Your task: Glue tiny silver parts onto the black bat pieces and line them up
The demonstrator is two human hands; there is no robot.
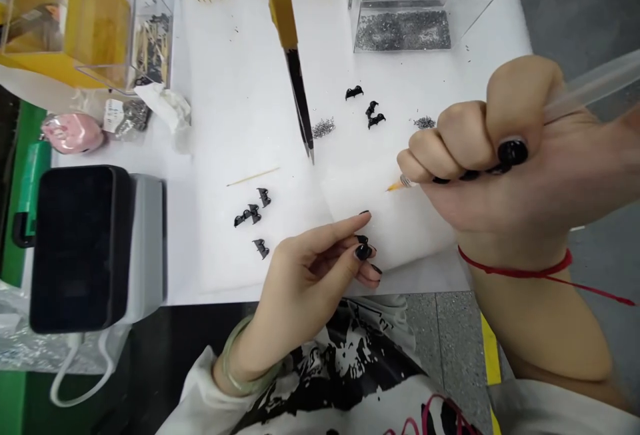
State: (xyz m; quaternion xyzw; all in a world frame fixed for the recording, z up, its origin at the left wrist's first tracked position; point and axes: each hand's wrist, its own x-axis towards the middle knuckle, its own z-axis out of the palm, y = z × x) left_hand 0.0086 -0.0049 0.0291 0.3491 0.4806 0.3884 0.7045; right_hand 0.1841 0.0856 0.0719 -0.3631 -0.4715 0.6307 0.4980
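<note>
My right hand (pixel 520 162) is closed in a fist around a clear syringe (pixel 595 82). Its narrow orange tip (pixel 396 186) sticks out below the little finger, over the white sheet. My left hand (pixel 315 268) is near the front edge, thumb pressed towards the fingers and index finger stretched out. Whatever lies in that pinch is too small and dark against the black nails to make out. Small black bat-shaped pieces (pixel 261 248) lie left of my left hand. Similar black pieces (pixel 354 92) lie farther back, by a pile of tiny silvery bits (pixel 323 128).
Tweezers (pixel 295 68) with yellow grips and a thin wooden stick (pixel 253 176) are on the white sheet (pixel 220 122). A clear box (pixel 425 5) stands at the back. To the left are a black-screened device (pixel 80 248), a pink lump (pixel 73 132) and a yellow container (pixel 100 22).
</note>
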